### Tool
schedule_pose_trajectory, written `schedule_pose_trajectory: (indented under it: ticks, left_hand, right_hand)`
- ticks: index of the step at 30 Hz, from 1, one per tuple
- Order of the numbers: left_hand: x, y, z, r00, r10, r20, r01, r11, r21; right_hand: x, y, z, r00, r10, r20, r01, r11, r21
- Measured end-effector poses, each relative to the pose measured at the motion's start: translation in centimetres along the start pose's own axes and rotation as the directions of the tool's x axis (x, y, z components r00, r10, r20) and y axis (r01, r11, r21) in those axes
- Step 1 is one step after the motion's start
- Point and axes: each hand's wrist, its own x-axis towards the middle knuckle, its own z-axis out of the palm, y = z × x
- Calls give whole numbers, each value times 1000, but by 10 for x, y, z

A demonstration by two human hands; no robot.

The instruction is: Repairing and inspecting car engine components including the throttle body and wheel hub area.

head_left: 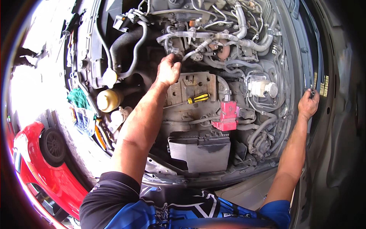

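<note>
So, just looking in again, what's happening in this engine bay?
A person is leaning in with both arms spread. The left hand is in among the hoses, fingers curled; what they hold, if anything, is hidden. The right hand is off at the windshield side, its fingertips by a small metal-looking piece too small to make out. A yellow-and-black screwdriver lies untouched on the metal tray, with a red plastic cover nearby.

Blue-and-black shirt (179, 210) (short sleeves (108, 200))
</note>
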Motion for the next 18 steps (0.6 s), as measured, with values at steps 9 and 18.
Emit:
schedule_pose_trajectory:
  ticks: [9, 18]
  left_hand:
    - [-12, 11, 1, 987, -150, 60, 152, 988, -37]
    - [9, 8, 7, 714, -650, -260, 674, 739, 2]
  right_hand:
    - [0, -11, -7, 995, -98, 24, 100, 983, -152]
    - [-44, -198, -87, 846, -507, 167, 364, 777, 513]
